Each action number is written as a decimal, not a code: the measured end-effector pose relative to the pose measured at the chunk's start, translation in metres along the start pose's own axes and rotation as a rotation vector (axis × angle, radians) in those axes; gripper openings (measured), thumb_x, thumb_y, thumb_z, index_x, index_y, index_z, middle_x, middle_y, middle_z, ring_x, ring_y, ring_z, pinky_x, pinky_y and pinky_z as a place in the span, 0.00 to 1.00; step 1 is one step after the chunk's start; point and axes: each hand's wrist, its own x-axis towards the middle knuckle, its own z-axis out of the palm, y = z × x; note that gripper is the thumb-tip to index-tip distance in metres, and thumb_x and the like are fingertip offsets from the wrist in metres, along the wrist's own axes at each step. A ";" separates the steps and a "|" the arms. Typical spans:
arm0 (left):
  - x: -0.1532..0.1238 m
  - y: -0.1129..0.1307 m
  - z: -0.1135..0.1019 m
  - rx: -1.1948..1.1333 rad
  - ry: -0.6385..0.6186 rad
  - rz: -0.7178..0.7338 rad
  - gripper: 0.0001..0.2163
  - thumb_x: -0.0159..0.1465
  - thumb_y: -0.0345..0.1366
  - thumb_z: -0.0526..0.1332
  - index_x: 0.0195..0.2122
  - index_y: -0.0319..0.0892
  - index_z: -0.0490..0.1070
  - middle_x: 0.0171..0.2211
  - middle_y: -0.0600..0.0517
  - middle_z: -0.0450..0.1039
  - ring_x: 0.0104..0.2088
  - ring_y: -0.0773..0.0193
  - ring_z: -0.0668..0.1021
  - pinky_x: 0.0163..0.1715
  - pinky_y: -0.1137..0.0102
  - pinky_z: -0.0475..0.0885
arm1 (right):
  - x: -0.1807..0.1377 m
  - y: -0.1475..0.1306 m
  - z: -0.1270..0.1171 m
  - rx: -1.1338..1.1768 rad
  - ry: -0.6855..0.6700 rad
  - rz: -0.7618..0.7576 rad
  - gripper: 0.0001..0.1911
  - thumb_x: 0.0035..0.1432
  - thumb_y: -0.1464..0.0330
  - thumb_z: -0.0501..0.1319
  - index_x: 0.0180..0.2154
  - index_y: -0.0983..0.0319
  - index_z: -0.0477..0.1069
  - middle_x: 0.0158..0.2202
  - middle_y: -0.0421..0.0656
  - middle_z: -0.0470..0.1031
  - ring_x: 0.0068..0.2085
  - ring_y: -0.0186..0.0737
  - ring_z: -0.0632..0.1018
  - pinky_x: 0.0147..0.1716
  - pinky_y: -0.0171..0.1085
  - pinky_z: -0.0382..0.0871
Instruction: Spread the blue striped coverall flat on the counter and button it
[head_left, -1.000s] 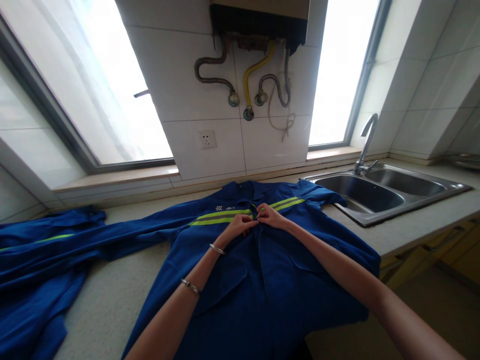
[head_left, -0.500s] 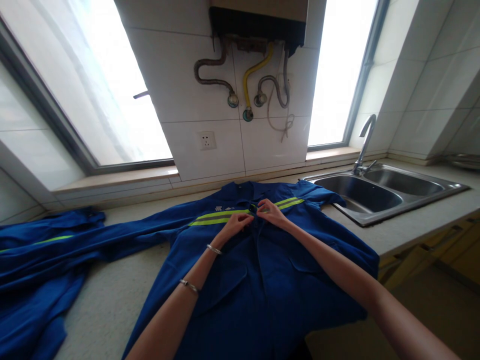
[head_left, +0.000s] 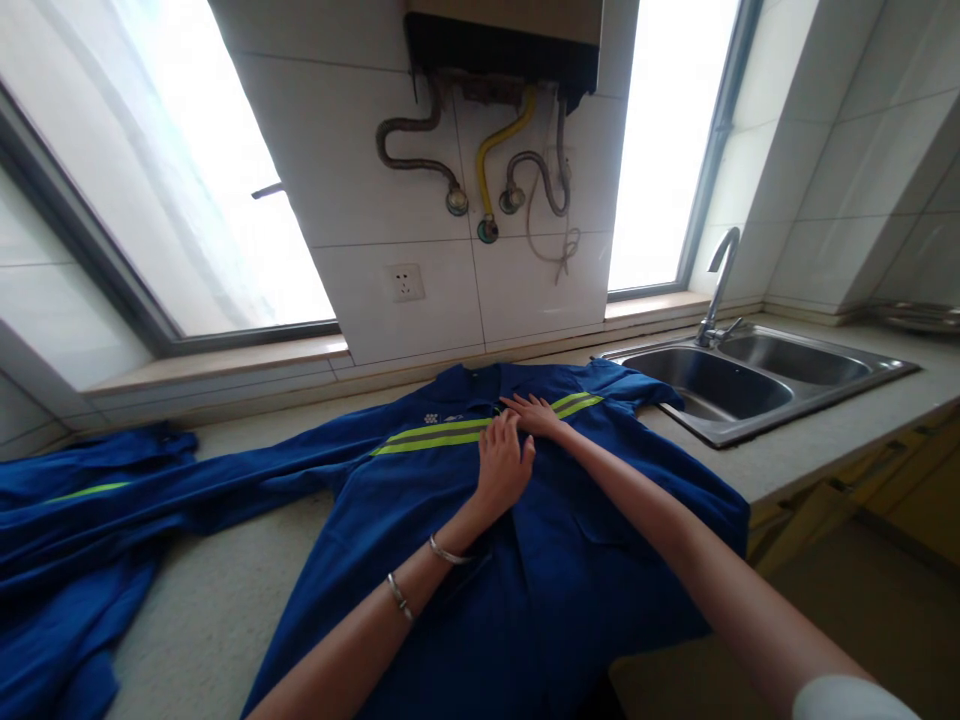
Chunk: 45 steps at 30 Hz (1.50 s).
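Observation:
A blue work jacket [head_left: 450, 540] with yellow-green and grey reflective bands lies front up on the counter, its collar toward the wall. My left hand [head_left: 504, 465] rests on the chest near the front placket, fingers stretched out and pointing at the collar. Just beyond it, my right hand [head_left: 534, 415] lies flat on the jacket where the reflective band meets the placket. Its fingers are spread and point left. The two hands are close together and partly overlap in view. Two silver bangles [head_left: 448, 551] circle my left wrist and forearm.
Another blue garment [head_left: 67, 560] with a yellow-green band lies at the far left of the counter [head_left: 217, 570]. On the right a double steel sink [head_left: 720, 430] with a tap [head_left: 721, 290] is set in. A water heater [head_left: 502, 50] with hoses hangs on the tiled wall.
Both hands were pinching the placket at chest height. Their fingers have now opened and lie over the cloth; my left hand has turned and shifted right. The view has shifted slightly.

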 end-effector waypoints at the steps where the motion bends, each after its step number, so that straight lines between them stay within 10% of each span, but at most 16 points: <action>1: 0.000 -0.010 0.004 0.029 -0.046 -0.081 0.24 0.68 0.42 0.44 0.60 0.33 0.57 0.61 0.38 0.55 0.61 0.48 0.58 0.58 0.52 0.54 | 0.003 0.000 0.001 -0.015 -0.004 0.021 0.29 0.64 0.51 0.41 0.65 0.45 0.42 0.67 0.39 0.45 0.65 0.56 0.51 0.58 0.58 0.46; 12: -0.014 -0.061 -0.001 0.048 -0.692 -0.122 0.36 0.63 0.59 0.35 0.66 0.40 0.46 0.67 0.40 0.34 0.65 0.37 0.40 0.55 0.37 0.43 | 0.032 0.007 0.009 0.015 -0.013 0.118 0.30 0.62 0.46 0.37 0.64 0.42 0.43 0.67 0.34 0.43 0.65 0.57 0.48 0.58 0.61 0.40; 16: 0.014 -0.080 -0.011 -0.061 -0.840 -0.042 0.27 0.65 0.54 0.42 0.62 0.53 0.56 0.66 0.47 0.45 0.64 0.38 0.47 0.54 0.39 0.50 | 0.036 0.010 0.005 0.036 -0.017 0.083 0.31 0.62 0.46 0.40 0.64 0.44 0.45 0.67 0.37 0.45 0.65 0.54 0.49 0.59 0.60 0.41; 20: 0.050 -0.113 -0.020 -0.039 -0.648 -0.102 0.22 0.66 0.41 0.43 0.50 0.41 0.72 0.50 0.43 0.72 0.52 0.48 0.71 0.50 0.57 0.65 | 0.032 0.012 -0.005 0.090 0.092 0.063 0.30 0.64 0.55 0.46 0.65 0.55 0.48 0.64 0.44 0.55 0.63 0.44 0.58 0.61 0.47 0.47; 23: 0.057 -0.142 -0.017 0.142 -0.415 -0.123 0.22 0.65 0.40 0.46 0.54 0.38 0.69 0.55 0.40 0.66 0.56 0.46 0.66 0.55 0.53 0.60 | 0.020 0.009 -0.009 0.086 0.176 0.062 0.27 0.65 0.63 0.44 0.63 0.65 0.53 0.63 0.49 0.57 0.62 0.41 0.59 0.61 0.40 0.48; 30: 0.029 -0.181 0.010 0.167 -0.687 -0.196 0.35 0.59 0.64 0.41 0.65 0.58 0.43 0.67 0.52 0.37 0.63 0.31 0.44 0.55 0.37 0.42 | -0.026 -0.021 0.000 0.084 -0.033 0.022 0.35 0.59 0.43 0.41 0.64 0.47 0.45 0.67 0.43 0.42 0.64 0.65 0.47 0.57 0.65 0.39; 45: 0.059 -0.208 0.027 0.155 -0.604 -0.146 0.33 0.61 0.62 0.40 0.65 0.58 0.45 0.67 0.50 0.38 0.63 0.33 0.46 0.56 0.38 0.41 | 0.011 -0.026 -0.001 0.026 -0.100 0.080 0.36 0.57 0.40 0.35 0.64 0.41 0.41 0.68 0.39 0.37 0.65 0.64 0.43 0.56 0.66 0.31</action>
